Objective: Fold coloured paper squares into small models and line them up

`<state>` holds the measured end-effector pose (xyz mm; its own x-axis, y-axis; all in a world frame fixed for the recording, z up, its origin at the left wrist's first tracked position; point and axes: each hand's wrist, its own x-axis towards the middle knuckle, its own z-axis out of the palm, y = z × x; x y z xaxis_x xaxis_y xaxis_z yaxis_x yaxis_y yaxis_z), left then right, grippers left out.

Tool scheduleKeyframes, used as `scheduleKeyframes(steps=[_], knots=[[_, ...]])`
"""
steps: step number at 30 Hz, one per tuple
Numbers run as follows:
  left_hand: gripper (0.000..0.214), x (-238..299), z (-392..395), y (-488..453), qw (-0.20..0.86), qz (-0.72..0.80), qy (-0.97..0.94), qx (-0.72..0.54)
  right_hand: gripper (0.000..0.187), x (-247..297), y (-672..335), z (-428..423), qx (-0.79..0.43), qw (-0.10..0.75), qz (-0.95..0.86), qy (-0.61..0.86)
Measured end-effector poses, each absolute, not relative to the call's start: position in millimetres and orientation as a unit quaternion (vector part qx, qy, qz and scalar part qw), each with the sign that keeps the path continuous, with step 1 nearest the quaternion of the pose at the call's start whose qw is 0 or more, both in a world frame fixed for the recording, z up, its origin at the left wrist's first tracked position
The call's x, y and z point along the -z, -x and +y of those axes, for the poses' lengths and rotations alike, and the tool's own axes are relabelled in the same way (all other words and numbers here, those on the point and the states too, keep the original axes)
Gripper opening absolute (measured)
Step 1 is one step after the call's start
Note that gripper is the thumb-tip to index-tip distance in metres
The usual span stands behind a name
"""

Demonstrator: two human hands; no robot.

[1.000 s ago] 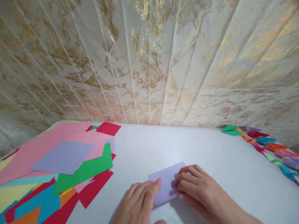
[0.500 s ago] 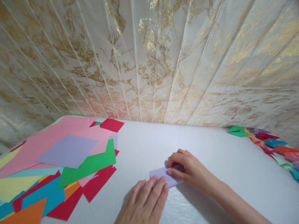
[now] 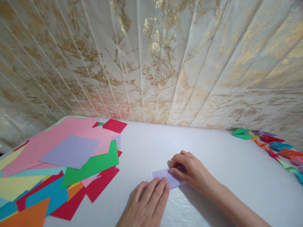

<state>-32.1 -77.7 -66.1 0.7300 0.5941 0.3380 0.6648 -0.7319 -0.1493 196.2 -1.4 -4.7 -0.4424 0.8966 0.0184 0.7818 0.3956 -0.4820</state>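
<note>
A lavender sheet of paper [image 3: 174, 179], folded into a narrow strip, lies on the white tabletop in front of me. My left hand [image 3: 150, 200] rests flat, its fingertips pressing on the strip's near left edge. At the strip's right part, my right hand [image 3: 186, 167] is curled, with the thumb on top of the paper and the fingers bent behind it. The paper's right end is hidden under that hand.
On the left lies a spread pile of coloured paper sheets [image 3: 71, 151], pink, lavender, green, red, blue and orange. Several folded paper figures [image 3: 272, 143] line the right side. A white and gold patterned curtain [image 3: 156, 63] hangs behind the table [image 3: 146, 142].
The left fingers have shifted slightly left and back along the strip's near edge. My right hand stays where it was on the paper. The view has turned slightly.
</note>
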Motion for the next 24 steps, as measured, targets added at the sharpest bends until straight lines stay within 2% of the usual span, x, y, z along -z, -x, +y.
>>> scheduleKeyframes(steps=[18, 24], knots=[[0.043, 57.3, -76.1, 30.9, 0.144, -0.337, 0.919, 0.145, 0.011, 10.6, -194.8, 0.9, -0.182, 0.135, -0.83, 0.51], [0.057, 47.4, -72.9, 29.7, 0.165, -0.314, 0.92, 0.167, 0.012, 9.1, -194.1, 0.4, -0.181, 0.131, -0.832, 0.508]])
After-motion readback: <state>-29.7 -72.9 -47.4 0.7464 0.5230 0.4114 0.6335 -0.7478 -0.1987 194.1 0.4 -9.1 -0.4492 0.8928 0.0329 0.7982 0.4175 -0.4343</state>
